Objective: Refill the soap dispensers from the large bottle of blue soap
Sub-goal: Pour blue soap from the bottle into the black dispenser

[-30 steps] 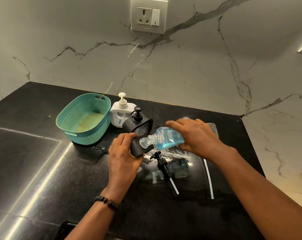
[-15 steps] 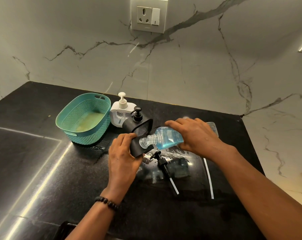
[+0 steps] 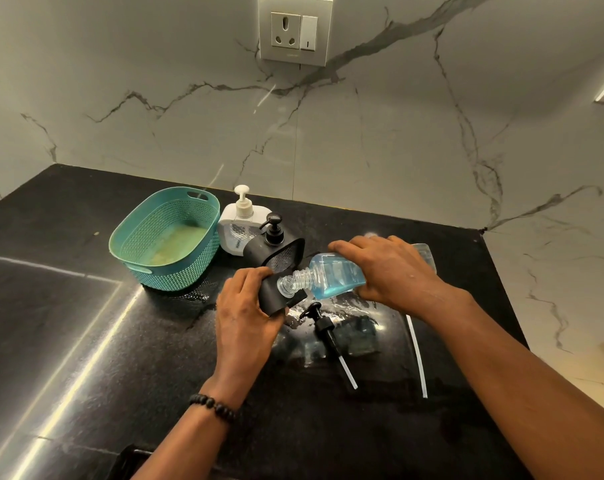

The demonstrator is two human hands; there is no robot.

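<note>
**Blue soap bottle tipped over black dispenser**

Black counter, white marble wall behind, socket up top.

Far left: teal basket upright on the counter, yellowish patch on its floor. Just right of it, touching or nearly so, a white dispenser with its pump on, upright. In front of that and overlapping it, a black dispenser with pump on, tilted look from this angle; can't tell if the two touch.

Centre: left hand, bead bracelet on the wrist, fingers wrapped tight around a second black dispenser, which is pump-less and leaned toward the right. Bottle, clear with blue soap, lies near horizontal, threaded neck pointing left and resting at the held dispenser's top. Soap pools in the lower side of the bottle; can't tell if any is flowing. Right hand clamps the bottle from above, fingers curled over its body, rear end of the bottle sticking out past the hand.

Below the bottle: loose black pump lying on the counter, white tube pointing toward the camera. Wet smears around it. Right of that, under the right forearm, a separate white tube lying flat.
</note>
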